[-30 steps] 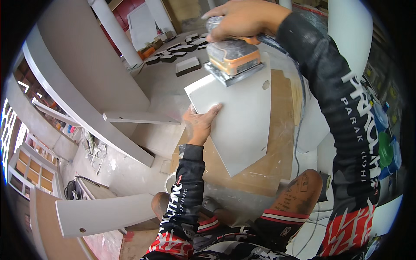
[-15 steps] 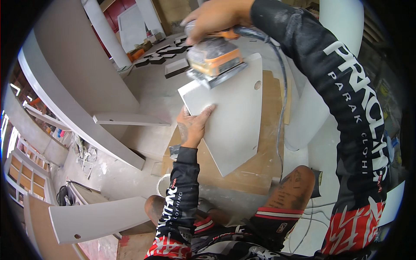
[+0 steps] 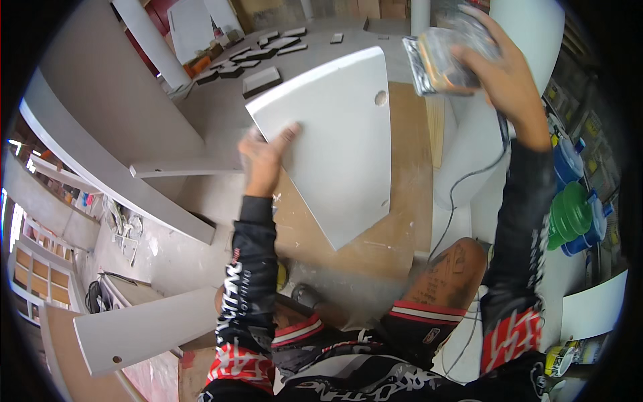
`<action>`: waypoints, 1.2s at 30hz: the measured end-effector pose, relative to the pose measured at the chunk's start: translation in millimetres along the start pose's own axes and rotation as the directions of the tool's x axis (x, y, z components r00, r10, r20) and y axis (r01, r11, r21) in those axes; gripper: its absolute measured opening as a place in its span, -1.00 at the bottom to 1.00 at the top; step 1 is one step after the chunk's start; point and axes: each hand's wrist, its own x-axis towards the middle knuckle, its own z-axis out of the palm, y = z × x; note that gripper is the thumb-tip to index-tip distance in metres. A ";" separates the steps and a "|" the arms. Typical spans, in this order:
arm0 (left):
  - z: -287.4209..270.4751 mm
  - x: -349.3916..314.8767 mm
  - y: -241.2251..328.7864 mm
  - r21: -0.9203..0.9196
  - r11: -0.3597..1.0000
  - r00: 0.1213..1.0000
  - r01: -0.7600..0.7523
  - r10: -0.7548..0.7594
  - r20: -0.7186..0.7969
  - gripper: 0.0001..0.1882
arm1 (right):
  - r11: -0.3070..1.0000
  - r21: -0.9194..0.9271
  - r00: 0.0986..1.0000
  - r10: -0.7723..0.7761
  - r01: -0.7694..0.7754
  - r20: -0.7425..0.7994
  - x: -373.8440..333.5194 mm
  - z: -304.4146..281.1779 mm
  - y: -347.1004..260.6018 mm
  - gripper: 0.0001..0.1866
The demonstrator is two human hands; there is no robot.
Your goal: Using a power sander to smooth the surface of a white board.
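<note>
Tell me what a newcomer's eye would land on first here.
Probably the flat white tapered panel in the centre, its left edge gripped by the left hand. Next, the blurred grey and orange power sander at upper right, held clear of the panel in the right hand. Near the right edge, a rounded bright green plastic container also stands out.

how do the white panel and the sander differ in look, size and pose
The white panel is flat; the sander is chunky, grey and orange. The panel is broader than the sander. The panel's broad face shows upward; the sander is tipped sideways. Both are held: panel in left hand, sander in right hand.
</note>
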 end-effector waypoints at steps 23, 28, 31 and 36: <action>62.9 174.2 59.8 0.739 0.400 0.739 -0.543 -0.192 0.646 -0.40 | 0.487 0.613 0.632 0.775 -0.622 0.026 -275.9 92.5 97.0 -0.33; 58.8 187.8 65.3 0.721 0.423 0.710 -0.549 -0.220 0.669 -0.27 | 0.532 0.547 0.649 0.760 -0.646 0.028 -273.8 94.0 91.3 -0.35; 68.6 176.7 72.9 0.733 0.438 0.616 -0.520 -0.402 0.677 -0.22 | 0.550 0.484 0.639 0.768 -0.681 0.026 -276.7 90.3 91.9 -0.35; 43.4 167.5 99.8 0.822 0.213 0.722 -0.529 -0.397 0.567 -0.26 | 0.532 0.517 0.636 0.771 -0.671 0.032 -281.8 92.4 99.9 -0.31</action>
